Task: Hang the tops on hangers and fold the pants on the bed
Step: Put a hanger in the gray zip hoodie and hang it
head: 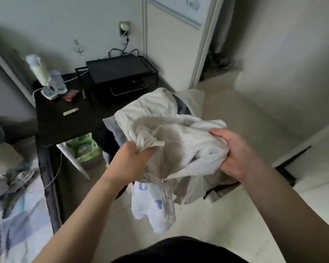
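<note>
I hold a bunched white zip-up top [180, 147] with blue lettering in front of me, above the floor. My left hand [133, 160] grips a twisted wad of its fabric at the left. My right hand [235, 150] clutches the cloth at the right, fingers curled into it. The lower part with the zipper hangs down between my arms. Behind the top lies a pile of other clothes [180, 109], white and dark blue, partly hidden. The bed [17, 202] with a blue patterned cover is at the lower left. No hanger shows.
A black desk [68, 126] stands at the left with a bottle, a tumbler, small items and a black wire shelf [118, 73]. A green-patterned bag [84, 149] sits under it. A white wardrobe door [175, 38] stands behind. Pale floor spreads to the right.
</note>
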`<state>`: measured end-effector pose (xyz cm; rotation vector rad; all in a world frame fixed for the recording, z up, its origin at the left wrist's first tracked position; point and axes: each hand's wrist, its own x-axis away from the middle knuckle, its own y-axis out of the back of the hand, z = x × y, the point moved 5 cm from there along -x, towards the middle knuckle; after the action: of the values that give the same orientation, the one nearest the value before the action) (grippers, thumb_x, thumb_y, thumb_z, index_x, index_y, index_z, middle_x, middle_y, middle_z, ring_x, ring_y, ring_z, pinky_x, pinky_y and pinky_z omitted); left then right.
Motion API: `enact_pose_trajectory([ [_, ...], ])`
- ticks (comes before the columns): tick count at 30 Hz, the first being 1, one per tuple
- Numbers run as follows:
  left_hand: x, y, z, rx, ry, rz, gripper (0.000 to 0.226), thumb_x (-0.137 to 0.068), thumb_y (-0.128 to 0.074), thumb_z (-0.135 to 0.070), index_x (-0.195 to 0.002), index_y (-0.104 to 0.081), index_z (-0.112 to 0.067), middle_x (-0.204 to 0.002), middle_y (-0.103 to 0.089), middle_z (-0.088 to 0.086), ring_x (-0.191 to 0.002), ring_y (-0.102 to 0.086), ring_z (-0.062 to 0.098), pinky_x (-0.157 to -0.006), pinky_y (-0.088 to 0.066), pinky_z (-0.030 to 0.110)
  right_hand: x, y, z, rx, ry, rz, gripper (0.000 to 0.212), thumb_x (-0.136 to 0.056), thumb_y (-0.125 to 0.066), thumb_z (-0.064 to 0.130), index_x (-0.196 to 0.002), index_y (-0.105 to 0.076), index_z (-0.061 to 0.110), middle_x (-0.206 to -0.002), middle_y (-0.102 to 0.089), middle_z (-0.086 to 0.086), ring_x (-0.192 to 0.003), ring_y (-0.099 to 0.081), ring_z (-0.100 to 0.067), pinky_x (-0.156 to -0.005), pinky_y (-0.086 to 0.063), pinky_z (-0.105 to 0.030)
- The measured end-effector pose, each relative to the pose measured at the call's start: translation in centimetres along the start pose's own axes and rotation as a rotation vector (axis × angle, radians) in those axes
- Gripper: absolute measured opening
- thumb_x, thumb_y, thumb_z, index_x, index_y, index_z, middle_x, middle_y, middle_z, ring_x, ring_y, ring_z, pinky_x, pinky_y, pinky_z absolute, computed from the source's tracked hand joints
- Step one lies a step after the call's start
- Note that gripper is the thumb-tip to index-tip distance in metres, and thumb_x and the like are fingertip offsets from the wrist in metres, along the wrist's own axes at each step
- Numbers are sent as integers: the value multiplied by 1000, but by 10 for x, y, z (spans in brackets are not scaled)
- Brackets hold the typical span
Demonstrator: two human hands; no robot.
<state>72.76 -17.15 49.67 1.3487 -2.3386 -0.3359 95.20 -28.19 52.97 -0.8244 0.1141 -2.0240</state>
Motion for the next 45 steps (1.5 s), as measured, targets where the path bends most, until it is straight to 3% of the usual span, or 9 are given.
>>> enact_pose_trajectory([
  [4,-46,-47,-116,87,-219,25,49,-92,-70,-42,-54,-54,-15,-50,-53,-1,-50,-48,10,-47,-42,34,2,50,103,-36,223,-86,31,-100,-52,16,-121,-65,-2,-117,-63,-22,-111,-62,-31,-108,-44,-46],
  [7,-78,-67,-208,224,-352,15,61,-84,-70,-46,-92,-62,13,-90,-68,33,-74,-64,23,-75,-56,54,9,63,187,-22,384,-87,21,-101,-50,14,-105,-67,4,-106,-66,-19,-103,-65,-29,-99,-51,-42],
  [14,-170,-85,-381,311,-590,-65,49,-91,-68,-48,-84,-69,1,-83,-75,14,-73,-74,22,-71,-58,43,9,70,350,26,703,-172,19,-99,-53,12,-106,-66,2,-106,-68,-20,-99,-68,-28,-89,-54,-38],
  [22,-257,-97,-564,189,-913,44,45,-97,-57,-51,-73,-49,-14,-63,-44,5,-56,-44,16,-41,-32,17,22,55,510,155,1041,-568,5,-92,-65,11,-93,-68,7,-90,-71,-13,-79,-70,-23,-67,-57,-31],
  [26,-284,-95,-655,197,-1006,91,46,-98,-56,-48,-77,-60,-8,-62,-50,2,-58,-51,18,-56,-38,27,25,47,587,223,1104,-718,11,-89,-67,11,-98,-63,8,-98,-70,-15,-89,-71,-27,-81,-58,-39],
  [29,-301,-95,-710,270,-1034,107,48,-98,-57,-43,-103,-65,4,-91,-67,18,-91,-67,32,-75,-46,33,31,44,636,263,1170,-781,14,-87,-69,11,-99,-63,8,-95,-71,-14,-82,-72,-25,-74,-58,-35],
  [33,-309,-105,-769,363,-1070,164,27,-98,-58,-31,-100,-62,-5,-88,-62,5,-86,-62,22,-69,-44,25,44,44,682,420,1124,-909,30,-83,-72,17,-109,-64,4,-104,-73,-18,-91,-73,-32,-81,-61,-47],
  [37,-308,-118,-816,511,-1085,288,19,-94,-59,-17,-108,-58,-4,-106,-67,19,-101,-67,31,-92,-57,44,66,52,722,744,1028,-1206,32,-84,-73,27,-104,-60,5,-90,-65,-12,-70,-64,-25,-45,-48,-24],
  [45,-306,-140,-866,636,-1075,277,21,-90,-55,-12,-106,-60,0,-115,-67,22,-107,-67,34,-102,-52,48,103,59,759,1740,814,-2137,36,-89,-55,33,-121,-57,15,-128,-54,-13,-122,-47,-35,-99,-37,-45],
])
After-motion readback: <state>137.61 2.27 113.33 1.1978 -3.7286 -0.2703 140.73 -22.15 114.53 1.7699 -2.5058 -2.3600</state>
